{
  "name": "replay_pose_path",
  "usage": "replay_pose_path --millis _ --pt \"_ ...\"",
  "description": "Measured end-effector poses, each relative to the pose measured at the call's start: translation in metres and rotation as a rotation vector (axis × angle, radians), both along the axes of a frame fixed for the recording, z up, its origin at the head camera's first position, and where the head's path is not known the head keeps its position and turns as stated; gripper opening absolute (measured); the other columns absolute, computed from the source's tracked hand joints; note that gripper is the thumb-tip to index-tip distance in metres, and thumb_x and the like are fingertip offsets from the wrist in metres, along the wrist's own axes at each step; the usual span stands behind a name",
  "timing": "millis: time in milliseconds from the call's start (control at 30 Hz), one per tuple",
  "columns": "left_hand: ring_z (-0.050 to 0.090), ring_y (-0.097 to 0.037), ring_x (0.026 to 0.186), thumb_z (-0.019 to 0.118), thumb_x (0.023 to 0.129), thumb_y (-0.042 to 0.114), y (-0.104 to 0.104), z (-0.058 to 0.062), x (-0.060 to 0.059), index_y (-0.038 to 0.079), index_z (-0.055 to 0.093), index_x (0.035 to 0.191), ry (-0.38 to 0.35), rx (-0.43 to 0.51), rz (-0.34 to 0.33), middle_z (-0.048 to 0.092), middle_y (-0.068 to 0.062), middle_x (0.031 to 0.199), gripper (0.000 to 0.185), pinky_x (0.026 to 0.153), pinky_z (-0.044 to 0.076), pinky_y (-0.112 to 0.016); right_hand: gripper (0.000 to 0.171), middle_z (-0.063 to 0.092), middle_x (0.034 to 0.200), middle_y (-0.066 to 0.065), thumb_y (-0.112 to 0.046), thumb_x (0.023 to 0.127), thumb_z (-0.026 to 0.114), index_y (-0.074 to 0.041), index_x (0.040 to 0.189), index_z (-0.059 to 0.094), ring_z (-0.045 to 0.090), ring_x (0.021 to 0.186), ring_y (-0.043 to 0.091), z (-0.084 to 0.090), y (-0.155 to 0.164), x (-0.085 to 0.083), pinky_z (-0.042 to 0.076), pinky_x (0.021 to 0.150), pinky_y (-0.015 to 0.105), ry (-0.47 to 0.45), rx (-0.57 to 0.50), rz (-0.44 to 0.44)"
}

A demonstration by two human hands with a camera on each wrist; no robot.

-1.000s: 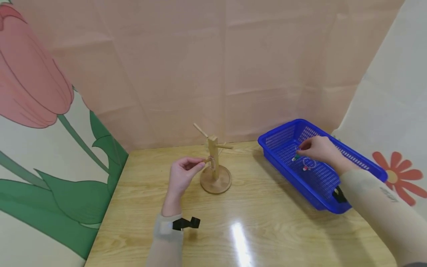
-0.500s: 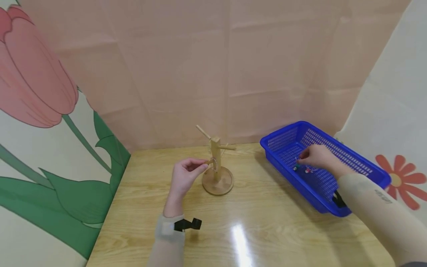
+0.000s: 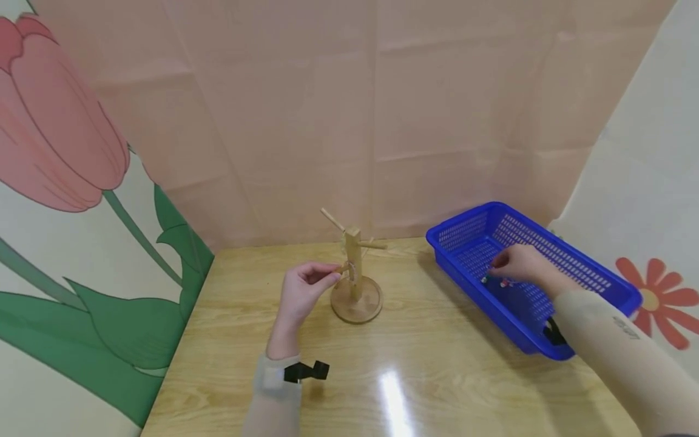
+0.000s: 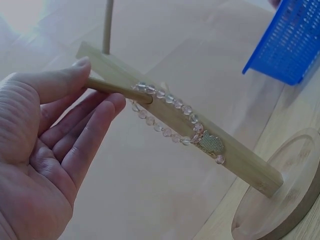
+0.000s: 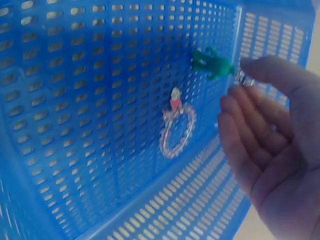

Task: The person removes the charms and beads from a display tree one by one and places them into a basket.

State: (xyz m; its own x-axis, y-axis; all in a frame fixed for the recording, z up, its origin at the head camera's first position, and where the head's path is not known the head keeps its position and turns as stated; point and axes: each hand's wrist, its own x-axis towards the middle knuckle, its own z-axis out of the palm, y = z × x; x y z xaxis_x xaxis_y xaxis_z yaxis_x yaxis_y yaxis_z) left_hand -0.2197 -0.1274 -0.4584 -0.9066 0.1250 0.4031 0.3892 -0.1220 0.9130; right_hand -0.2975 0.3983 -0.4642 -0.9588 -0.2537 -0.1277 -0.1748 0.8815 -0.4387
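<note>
- Wooden and upright, the peg stand [image 3: 356,290] rises from the worktop [image 3: 224,315] on its round base [image 3: 356,314].
- At the stand, your left hand [image 3: 299,296] pinches a lower peg [image 4: 127,92] between thumb and fingers; a clear-and-pink beaded bracelet [image 4: 186,109] hangs looped round that peg, its glittery charm [image 4: 211,145] down by the post [image 4: 240,162].
- Right of the stand sits the blue basket [image 3: 475,293].
- Inside it, your right hand [image 3: 521,264] pinches clear beads [image 5: 243,78] atop a green figure charm [image 5: 215,66] between thumb and fingers.
- Near that charm, a pink bracelet [image 5: 191,124] lies in the basket, well apart from the stand.
</note>
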Motion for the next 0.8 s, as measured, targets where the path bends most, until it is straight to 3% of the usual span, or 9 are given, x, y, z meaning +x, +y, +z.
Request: replay_pose_path --millis 300,533,800 --pt "0.077 -0.02 0.093 0.081 0.092 -0.007 0.0 0.0 -0.001 -0.013 0.076 0.104 -0.004 -0.004 0.005 0.076 -0.028 0.11 0.014 0.083 0.066 -0.03 0.033 0.079 0.096 0.006 -0.022 0.093 0.086 0.005 0.11 0.077 0.074 0.081 0.018 -0.004 0.017 -0.004 0.066 0.079 0.045 0.033 0.007 0.106" --pt "0.077 -0.022 0.094 0.082 0.092 -0.004 0.0 0.0 -0.001 -0.012 0.076 0.105 0.007 -0.002 0.015 0.078 -0.025 0.109 0.016 0.084 0.066 -0.031 0.037 0.08 0.099 0.011 -0.02 0.093 0.084 0.009 0.116 0.076 0.075 0.086 0.026 0.006 0.026 0.0 0.065 0.081 0.052 0.045 -0.008 0.063" --pt "0.077 -0.021 0.095 0.08 0.092 -0.008 0.001 -0.001 -0.001 -0.012 0.077 0.104 -0.001 -0.001 -0.005 0.077 -0.027 0.111 0.013 0.084 0.066 -0.032 0.048 0.079 0.11 0.016 -0.043 0.098 0.08 0.001 0.119 0.079 0.075 0.1 0.038 0.017 0.024 0.006 0.062 0.088 0.061 0.075 0.017 0.009"
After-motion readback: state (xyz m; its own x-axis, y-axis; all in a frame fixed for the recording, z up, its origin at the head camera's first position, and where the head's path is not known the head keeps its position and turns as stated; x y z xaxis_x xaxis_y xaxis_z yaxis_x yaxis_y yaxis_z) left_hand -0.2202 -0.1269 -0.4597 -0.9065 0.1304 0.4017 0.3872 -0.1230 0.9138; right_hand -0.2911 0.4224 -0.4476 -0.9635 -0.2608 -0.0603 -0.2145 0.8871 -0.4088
